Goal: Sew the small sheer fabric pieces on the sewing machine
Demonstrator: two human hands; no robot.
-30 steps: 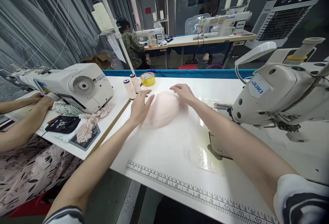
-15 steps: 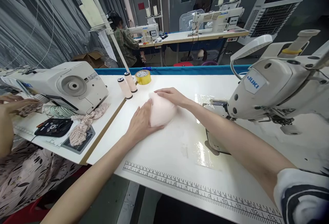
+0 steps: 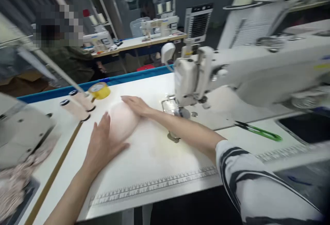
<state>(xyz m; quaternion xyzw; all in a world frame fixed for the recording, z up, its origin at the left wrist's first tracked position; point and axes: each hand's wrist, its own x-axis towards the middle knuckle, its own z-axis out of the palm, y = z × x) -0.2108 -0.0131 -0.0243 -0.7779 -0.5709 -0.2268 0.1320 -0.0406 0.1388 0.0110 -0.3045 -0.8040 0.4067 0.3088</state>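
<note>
A pale pink, dome-shaped foam bra cup lies on the white sewing table, slightly blurred. Along its near left side rests my left hand, fingers stretched and thumb spread out below the cup. My right hand lies flat over the cup's upper right edge, fingers extended. Neither hand wraps round it; the cup sits between them. To the right of my right hand stands the sewing machine head, with its needle area just beyond my forearm.
Thread spools and a yellow tape roll stand behind the cup. Green thread snips lie right of my forearm. A printed ruler runs along the front edge. Another machine and lace fabric are at left; a person sits beyond.
The view has swung to the right, bringing the machine's arm and the green snips into sight. Both hands stay at the cup, in much the same pose.
</note>
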